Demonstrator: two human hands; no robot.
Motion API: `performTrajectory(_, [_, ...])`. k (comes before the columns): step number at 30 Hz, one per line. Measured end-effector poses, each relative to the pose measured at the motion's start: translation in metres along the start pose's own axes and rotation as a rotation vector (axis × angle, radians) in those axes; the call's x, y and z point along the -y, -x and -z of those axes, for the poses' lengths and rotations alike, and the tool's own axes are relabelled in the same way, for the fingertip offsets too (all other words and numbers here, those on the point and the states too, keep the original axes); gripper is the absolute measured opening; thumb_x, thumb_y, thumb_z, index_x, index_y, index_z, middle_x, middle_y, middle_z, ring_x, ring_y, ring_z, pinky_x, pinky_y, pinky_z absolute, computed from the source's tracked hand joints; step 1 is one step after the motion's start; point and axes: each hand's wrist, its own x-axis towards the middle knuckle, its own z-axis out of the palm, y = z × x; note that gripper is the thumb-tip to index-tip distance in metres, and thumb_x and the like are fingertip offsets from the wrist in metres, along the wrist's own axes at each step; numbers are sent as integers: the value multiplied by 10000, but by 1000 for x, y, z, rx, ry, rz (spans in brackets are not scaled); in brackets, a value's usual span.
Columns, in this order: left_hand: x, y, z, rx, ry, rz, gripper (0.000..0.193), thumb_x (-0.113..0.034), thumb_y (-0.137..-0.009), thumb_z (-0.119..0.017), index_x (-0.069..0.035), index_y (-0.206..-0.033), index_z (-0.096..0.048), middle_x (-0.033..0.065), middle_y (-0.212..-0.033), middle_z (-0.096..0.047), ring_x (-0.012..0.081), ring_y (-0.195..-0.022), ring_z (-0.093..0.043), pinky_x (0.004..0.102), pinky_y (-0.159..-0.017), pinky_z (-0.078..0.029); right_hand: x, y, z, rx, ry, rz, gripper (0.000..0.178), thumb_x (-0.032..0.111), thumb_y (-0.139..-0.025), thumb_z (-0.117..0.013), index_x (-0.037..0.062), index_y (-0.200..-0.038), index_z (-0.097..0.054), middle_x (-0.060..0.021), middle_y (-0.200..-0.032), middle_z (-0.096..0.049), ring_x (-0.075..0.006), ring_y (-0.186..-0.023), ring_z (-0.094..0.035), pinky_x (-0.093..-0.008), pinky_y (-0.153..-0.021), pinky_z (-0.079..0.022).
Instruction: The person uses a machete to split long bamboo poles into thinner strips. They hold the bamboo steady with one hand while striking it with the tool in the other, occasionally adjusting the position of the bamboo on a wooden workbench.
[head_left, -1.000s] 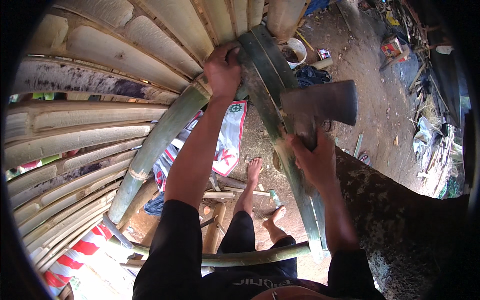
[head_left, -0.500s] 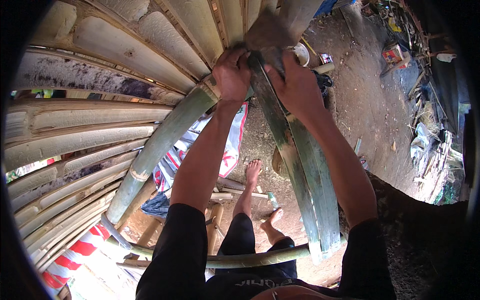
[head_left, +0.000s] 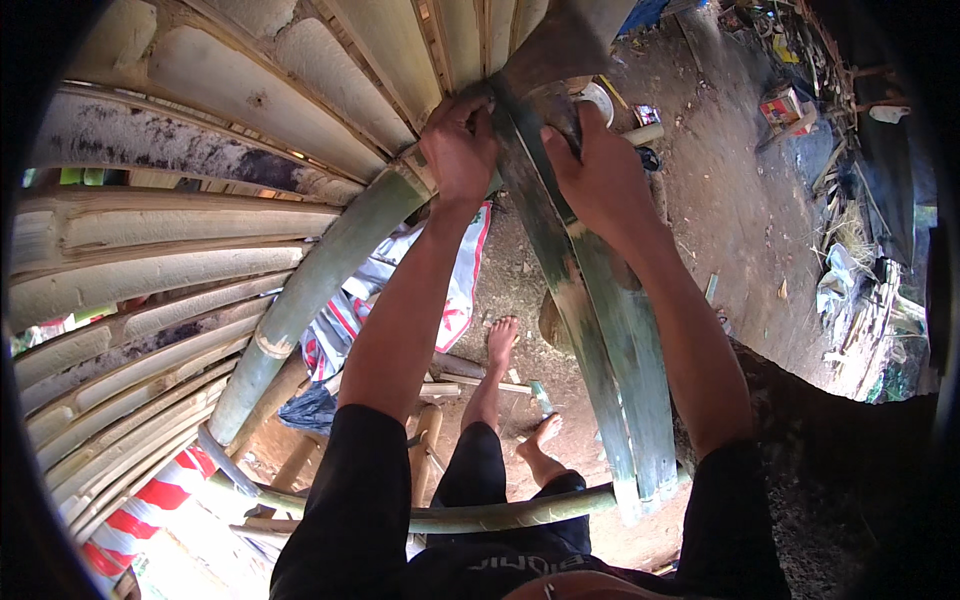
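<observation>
My left hand, fingers curled, grips the far end of a long green bamboo slat at its left edge. My right hand is closed around the dark handle of a broad-bladed chopping tool; its exact kind is unclear. The blade lies over the slat's far end, and whether it touches is hidden. A second green bamboo slat runs beside the first on the right. Both slats reach back toward me, their near ends over a curved bamboo pole.
On the left, split bamboo slats fan out from a thick curved bamboo rail. Below the rail lie a printed sack and a dark plastic bag. Bamboo offcuts lie near my feet. A white bowl and a box stand beyond.
The tool's blade has shifted right and looks larger and less blurred. My right hand has moved slightly right with it. My left hand stays at about the same place on the slat.
</observation>
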Motion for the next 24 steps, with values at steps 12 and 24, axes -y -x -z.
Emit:
performTrajectory(12, [-30, 116, 25, 561, 976, 979, 276, -160, -902, -602, 19, -1111, -619, 84, -1070, -666, 166, -928, -655, 328, -806, -528, 7, 24, -35, -161, -462, -22, 453, 199, -957, -558, 1, -1309, -352, -147, -796, -593, -196, -578, -568, -342, -494, -461])
performTrajectory(24, [-34, 126, 26, 286, 1213, 1016, 157, -171, -936, -619, -21, -981, -631, 21, -896, -650, 90, -781, -604, 274, -672, -499, 29, 17, -75, -462, -434, 14, 377, 208, -961, -538, 7, -1225, -362, -160, -759, -601, -215, -513, -602, -368, -445, -470])
